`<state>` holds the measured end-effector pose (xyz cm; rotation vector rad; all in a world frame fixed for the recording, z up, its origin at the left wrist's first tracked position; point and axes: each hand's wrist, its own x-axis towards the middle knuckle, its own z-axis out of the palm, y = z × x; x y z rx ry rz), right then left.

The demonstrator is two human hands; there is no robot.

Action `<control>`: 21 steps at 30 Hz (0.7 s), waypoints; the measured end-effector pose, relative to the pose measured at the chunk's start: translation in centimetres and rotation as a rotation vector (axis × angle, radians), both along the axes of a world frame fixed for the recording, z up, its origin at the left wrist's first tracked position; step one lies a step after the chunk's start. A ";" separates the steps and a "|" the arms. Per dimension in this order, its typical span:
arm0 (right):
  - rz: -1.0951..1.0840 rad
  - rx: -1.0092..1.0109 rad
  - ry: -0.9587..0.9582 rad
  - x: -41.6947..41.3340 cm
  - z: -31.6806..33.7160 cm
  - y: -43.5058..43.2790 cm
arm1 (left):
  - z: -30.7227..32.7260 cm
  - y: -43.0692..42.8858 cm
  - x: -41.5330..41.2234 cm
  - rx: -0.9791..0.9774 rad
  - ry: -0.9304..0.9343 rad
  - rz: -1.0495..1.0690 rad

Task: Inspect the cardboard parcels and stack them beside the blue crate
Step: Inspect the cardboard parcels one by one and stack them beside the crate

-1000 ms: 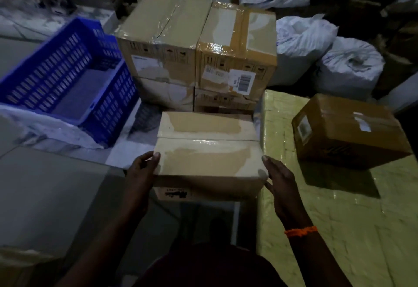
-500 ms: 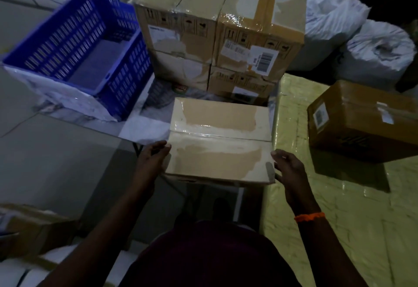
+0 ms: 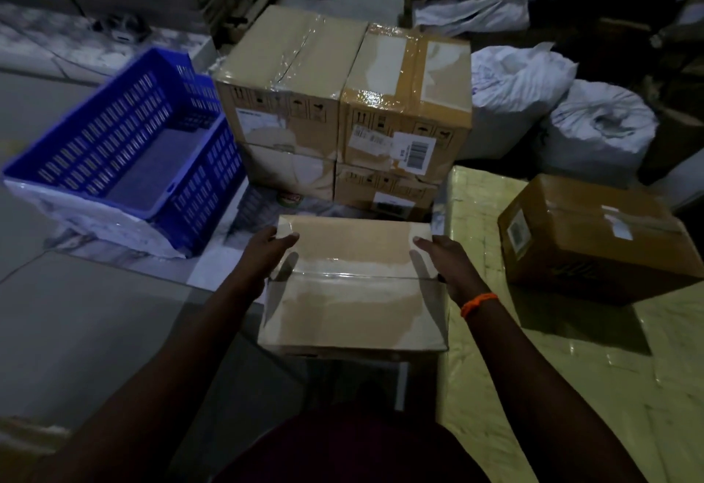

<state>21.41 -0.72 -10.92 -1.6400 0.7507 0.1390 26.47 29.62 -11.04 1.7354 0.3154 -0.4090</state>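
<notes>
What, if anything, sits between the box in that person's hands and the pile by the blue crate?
Nothing visible blocks it. The held parcel is just short of the stack beside the blue crate; only what looks like a small tape roll lies low at the stack's foot.

The parcel (image 3: 354, 292) hides most fingers of the left hand (image 3: 266, 250) and right hand (image 3: 444, 257). Beyond them, the label (image 3: 417, 149) print is unreadable.

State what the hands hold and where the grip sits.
Both hold the taped cardboard parcel: the left hand grips its left edge near the far corner, the right hand its right edge, thumbs over the top.
</notes>
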 end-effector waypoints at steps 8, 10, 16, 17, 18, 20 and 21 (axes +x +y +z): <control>-0.033 -0.007 -0.138 -1.7 0.2 -0.3 | -0.4 -0.2 0.0 -0.053 -0.057 0.077; -0.031 -0.028 -0.199 -2.0 0.4 -0.7 | 0.1 -0.2 0.1 -0.073 -0.078 0.100; -0.179 -0.004 -0.330 -3.5 1.8 -1.7 | 3.6 -0.4 -1.4 -0.179 -0.228 0.161; -0.213 -0.003 -0.341 -3.8 1.8 -1.7 | 4.1 -0.4 -1.9 -0.194 -0.219 0.177; -0.241 0.006 -0.347 -4.2 1.8 -1.7 | 4.3 -0.6 -2.3 -0.200 -0.211 0.182; -0.275 0.021 -0.351 -5.3 1.7 -1.4 | 4.1 -1.0 -3.3 -0.173 -0.196 0.183; -0.276 0.010 -0.348 -5.8 1.5 -1.2 | 3.9 -1.0 -3.8 -0.138 -0.198 0.186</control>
